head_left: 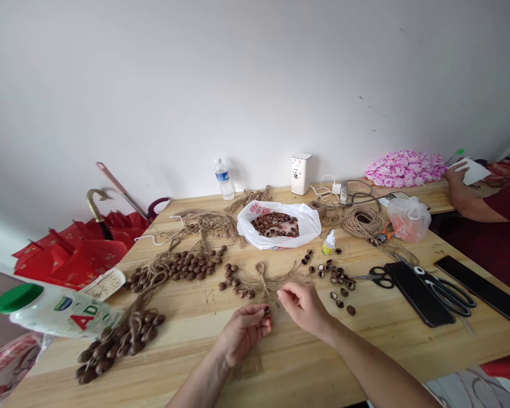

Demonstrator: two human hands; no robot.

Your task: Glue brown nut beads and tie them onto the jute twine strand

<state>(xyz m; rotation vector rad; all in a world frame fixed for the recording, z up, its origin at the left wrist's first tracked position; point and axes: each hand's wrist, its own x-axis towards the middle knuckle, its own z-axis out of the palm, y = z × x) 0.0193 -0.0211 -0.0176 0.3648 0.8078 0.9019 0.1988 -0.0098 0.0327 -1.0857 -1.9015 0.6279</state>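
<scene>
My left hand [243, 333] is closed in a pinch, with a dark brown nut shell [267, 311] held open side up between thumb and fingers. Just to its right, my right hand [305, 307] has its thumb and index finger pressed together; whatever lies between them is too small to make out. Beyond both hands lies a knotted twine loop [261, 273] with loose strands fanning out and several round brown nuts [233, 279] on its left. Cracked shell halves [342, 277] are scattered right of my hands, near a small glue bottle [328, 242].
A white plastic bag [255, 241] of shells stands mid-table. Finished-looking nut bunches [123, 337] and a white bottle [68, 311] lie left. Rightward are a twine coil [362, 222], small scissors [378, 277], larger scissors [444, 292] and a phone [484, 289]. Another person's arm [471, 204] rests far right.
</scene>
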